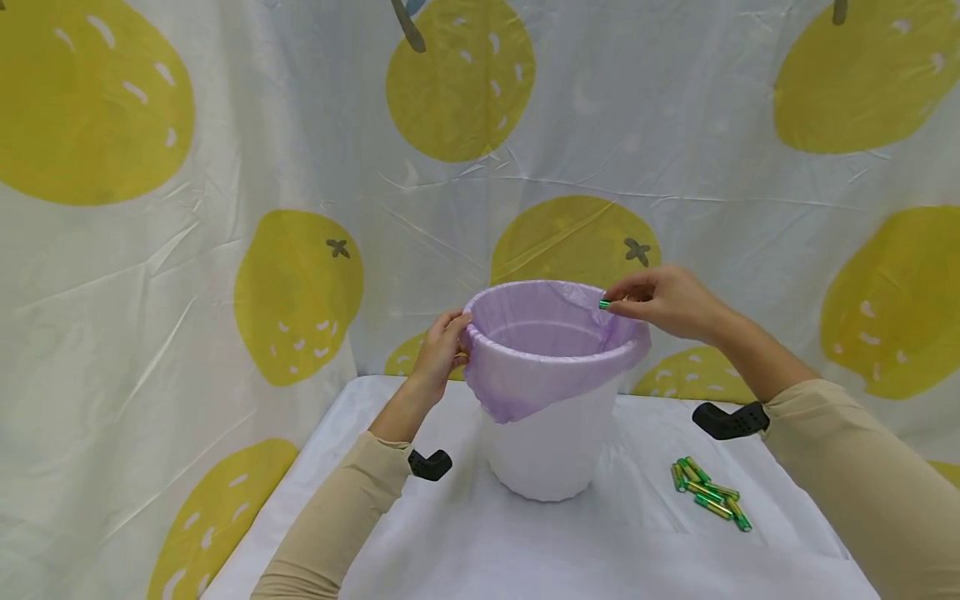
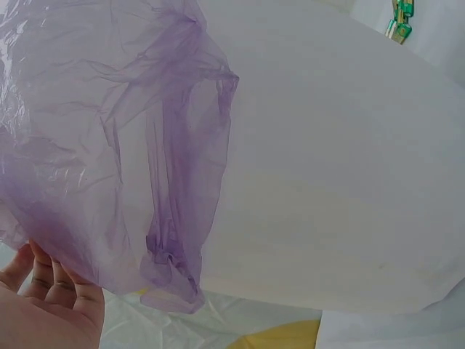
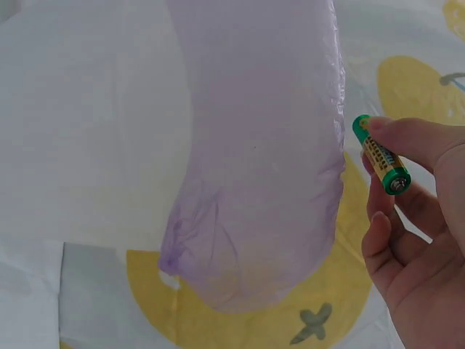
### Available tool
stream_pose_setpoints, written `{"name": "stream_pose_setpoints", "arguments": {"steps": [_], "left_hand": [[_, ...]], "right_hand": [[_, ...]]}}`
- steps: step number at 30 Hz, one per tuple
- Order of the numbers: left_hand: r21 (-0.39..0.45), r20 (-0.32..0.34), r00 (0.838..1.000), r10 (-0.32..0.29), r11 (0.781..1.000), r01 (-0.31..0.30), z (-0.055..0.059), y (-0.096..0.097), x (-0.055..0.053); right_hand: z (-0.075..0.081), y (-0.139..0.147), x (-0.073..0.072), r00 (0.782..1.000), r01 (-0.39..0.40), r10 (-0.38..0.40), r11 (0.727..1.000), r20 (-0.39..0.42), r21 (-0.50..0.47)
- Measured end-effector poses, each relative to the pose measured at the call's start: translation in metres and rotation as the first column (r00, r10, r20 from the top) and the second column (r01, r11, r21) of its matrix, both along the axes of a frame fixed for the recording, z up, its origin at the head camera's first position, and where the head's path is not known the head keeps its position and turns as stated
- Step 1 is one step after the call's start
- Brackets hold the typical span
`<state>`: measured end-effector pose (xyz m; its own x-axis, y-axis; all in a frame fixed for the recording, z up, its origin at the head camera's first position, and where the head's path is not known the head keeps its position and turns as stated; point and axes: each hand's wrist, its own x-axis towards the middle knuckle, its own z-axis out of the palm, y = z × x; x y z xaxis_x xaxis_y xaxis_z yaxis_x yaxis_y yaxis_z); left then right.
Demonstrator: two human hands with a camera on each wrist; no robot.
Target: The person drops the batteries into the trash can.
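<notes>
A white trash bin (image 1: 543, 462) stands upright, lined with a thin purple bag (image 1: 536, 379) folded over its rim. At the rim's left side, my left hand (image 1: 438, 354) grips the bin through the bag; in the left wrist view its curled fingers (image 2: 54, 280) meet the purple film. My right hand (image 1: 667, 304) is at the right side of the rim, pinching a green and gold battery (image 3: 381, 155) between thumb and fingers. On the table to the bin's right lies a small pile of similar batteries (image 1: 708, 492).
A white cloth covers the table (image 1: 525, 550). Behind and to the left hangs a pale curtain (image 1: 420, 208) printed with large yellow fruits. Black wrist mounts (image 1: 731, 421) stick out from both beige sleeves.
</notes>
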<state>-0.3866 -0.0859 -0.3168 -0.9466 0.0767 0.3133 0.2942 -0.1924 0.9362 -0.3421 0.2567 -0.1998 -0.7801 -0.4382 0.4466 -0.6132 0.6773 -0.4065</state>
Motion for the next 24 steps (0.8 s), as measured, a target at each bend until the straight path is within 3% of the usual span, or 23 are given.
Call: {"name": "stream_pose_setpoints", "arguments": {"steps": [9, 14, 18, 24], "left_hand": [[0.007, 0.005, 1.000, -0.003, 1.000, 0.003, 0.001, -0.001, 0.000], [0.006, 0.012, 1.000, 0.005, 1.000, -0.005, 0.001, 0.000, 0.001], [0.000, 0.013, 1.000, 0.008, 1.000, -0.008, 0.000, 0.001, 0.001], [0.001, 0.009, 1.000, 0.006, 1.000, -0.006, 0.001, 0.002, 0.000]], "right_hand": [[0.006, -0.020, -0.013, 0.999, -0.047, 0.047, 0.999, -0.012, 0.020], [0.007, -0.031, -0.019, 0.999, -0.035, 0.035, 0.999, 0.030, 0.000], [0.009, -0.038, -0.021, 0.997, -0.022, 0.024, 1.000, 0.071, -0.021], [0.010, -0.037, -0.019, 0.997, -0.039, 0.042, 0.999, 0.071, -0.030]]}}
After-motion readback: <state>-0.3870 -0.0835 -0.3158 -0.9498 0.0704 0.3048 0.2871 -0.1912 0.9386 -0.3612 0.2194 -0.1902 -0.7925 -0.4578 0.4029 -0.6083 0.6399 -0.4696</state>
